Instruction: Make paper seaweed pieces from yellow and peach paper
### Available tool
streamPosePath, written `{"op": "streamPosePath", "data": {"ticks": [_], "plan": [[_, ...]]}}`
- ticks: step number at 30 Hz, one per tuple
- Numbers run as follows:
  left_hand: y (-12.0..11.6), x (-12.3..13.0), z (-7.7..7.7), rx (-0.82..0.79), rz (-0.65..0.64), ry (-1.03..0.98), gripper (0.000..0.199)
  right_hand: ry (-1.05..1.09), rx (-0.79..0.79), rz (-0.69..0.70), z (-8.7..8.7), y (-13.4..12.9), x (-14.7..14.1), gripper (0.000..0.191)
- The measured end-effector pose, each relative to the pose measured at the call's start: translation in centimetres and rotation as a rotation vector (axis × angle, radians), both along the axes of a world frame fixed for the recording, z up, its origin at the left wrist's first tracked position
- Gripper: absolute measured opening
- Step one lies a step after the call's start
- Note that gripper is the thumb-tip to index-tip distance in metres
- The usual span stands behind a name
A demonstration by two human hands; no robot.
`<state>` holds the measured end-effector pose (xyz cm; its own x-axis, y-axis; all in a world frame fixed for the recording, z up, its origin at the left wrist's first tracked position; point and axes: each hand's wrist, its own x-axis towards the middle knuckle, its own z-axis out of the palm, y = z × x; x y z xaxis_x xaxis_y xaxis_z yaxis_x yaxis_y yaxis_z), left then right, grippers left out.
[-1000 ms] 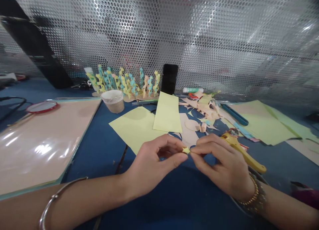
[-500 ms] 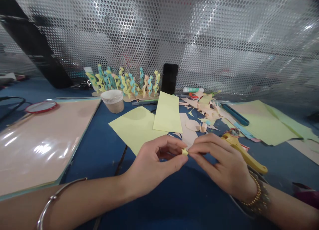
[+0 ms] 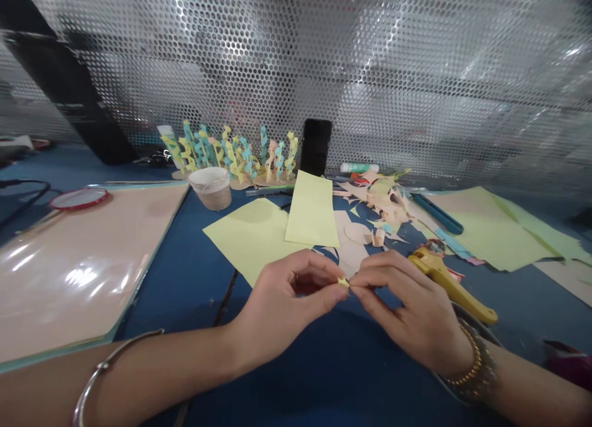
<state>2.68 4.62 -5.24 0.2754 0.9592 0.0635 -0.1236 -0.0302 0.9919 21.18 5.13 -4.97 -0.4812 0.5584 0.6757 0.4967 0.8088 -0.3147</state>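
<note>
Between my two hands is a small yellow paper star (image 3: 343,282). My left hand (image 3: 291,303) pinches it between thumb and fingers from the left. From the right, the thumb and fingertips of my right hand (image 3: 407,303) are closed on the star's edge. Just beyond my hands lie a yellow paper strip (image 3: 313,211) and a larger yellow sheet (image 3: 252,229) on the blue table (image 3: 314,377). A tool with yellow handles (image 3: 456,285), perhaps a hole punch, rests right behind my right hand.
Curled paper spirals (image 3: 235,152) stand at the back beside a paper cup (image 3: 211,189). A phone (image 3: 316,146) leans on the perforated metal panel (image 3: 277,57). Paper scraps (image 3: 383,202), a glue stick (image 3: 359,168) and a blue cutter (image 3: 437,213) lie to the right, plastic-covered sheets (image 3: 78,279) left.
Both hands stay together at the star. The left fingertips and the star have shifted very slightly, and the right hand has tilted a little. Nothing else has visibly moved on the table.
</note>
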Motion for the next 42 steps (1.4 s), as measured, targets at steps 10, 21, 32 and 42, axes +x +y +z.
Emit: {"op": "streamPosePath", "data": {"ticks": [10,21,32,42], "plan": [[0.08,-0.09,-0.25,0.058,-0.008,0.05,0.007,0.01,-0.022,-0.002,-0.09,-0.1,0.05,0.008],[0.1,-0.19,-0.14,0.173,-0.034,0.067,0.012,0.047,-0.075,-0.002,0.18,-0.19,0.14,0.008],[0.21,-0.18,0.0,0.136,-0.049,0.095,0.01,0.04,-0.077,-0.007,0.2,-0.06,0.11,0.008],[0.17,-0.21,0.04,0.152,-0.032,0.152,0.01,0.044,-0.081,-0.022,0.21,-0.07,0.13,0.007]]}}
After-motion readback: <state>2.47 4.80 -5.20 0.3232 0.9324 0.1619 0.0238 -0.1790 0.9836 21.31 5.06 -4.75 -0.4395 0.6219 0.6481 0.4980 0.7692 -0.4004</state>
